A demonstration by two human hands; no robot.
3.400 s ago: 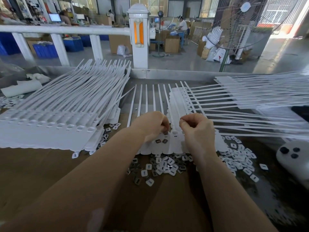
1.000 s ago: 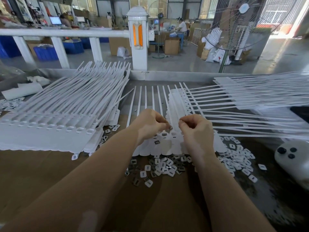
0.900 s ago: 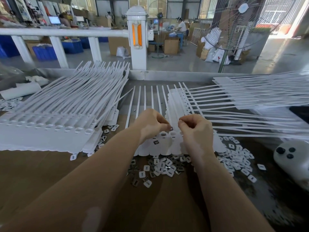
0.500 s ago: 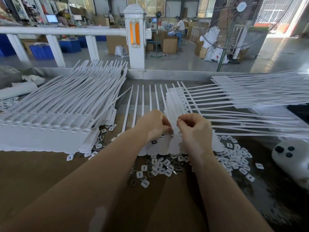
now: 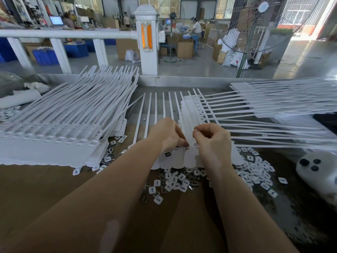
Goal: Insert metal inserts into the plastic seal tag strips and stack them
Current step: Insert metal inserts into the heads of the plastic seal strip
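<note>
Seal tag strip [image 5: 180,157] lies at centre near the hands, tails pointing far. Against the view one second ago, the dark insert between the fingertips is gone; judged seated in a socket. Left hand [image 5: 166,134] pinches at the strip's sockets; right hand [image 5: 211,141] is curled, contents unclear. Finished stack [image 5: 51,139] sits left. Loose metal inserts [image 5: 173,181] lie near, a white device [image 5: 321,172] right; nothing obstructs.

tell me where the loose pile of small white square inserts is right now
In the head view, the loose pile of small white square inserts lies on the brown table, just in front of the white strip under both hands.
</note>
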